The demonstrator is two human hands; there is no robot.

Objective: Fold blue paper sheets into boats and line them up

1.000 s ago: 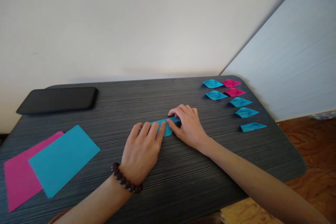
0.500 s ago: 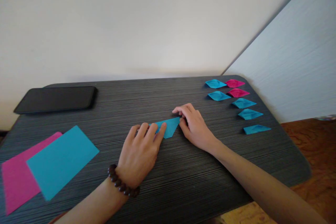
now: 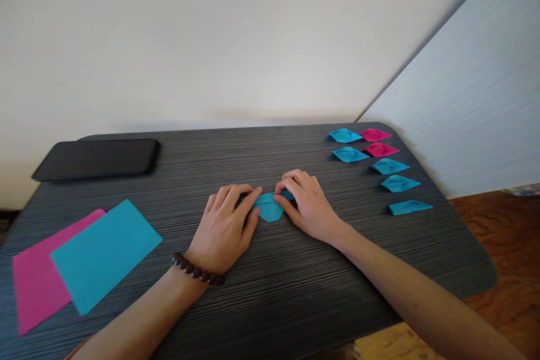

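A small piece of folded blue paper point(image 3: 270, 209) lies on the dark table between my hands, its lower edge tapering to a short flat side. My left hand point(image 3: 228, 222), with a dark beaded bracelet on the wrist, pinches the paper's left end between thumb and fingers. At the other end, my right hand point(image 3: 306, 202) pinches the upper right part, and a bit of blue shows behind its fingers. Both ends of the paper are partly hidden by my fingers.
Several folded blue paper boats point(image 3: 388, 166) and two pink paper boats point(image 3: 381, 149) stand at the table's right. A blue sheet point(image 3: 107, 256) overlaps a pink sheet point(image 3: 37, 270) on the left. Behind them lies a black flat case point(image 3: 97, 158). A wall point(image 3: 236, 39) borders the back edge.
My left hand has gone from pressing flat on the paper to pinching its left end. My right hand has moved slightly left onto the paper, whose middle now shows between the hands.
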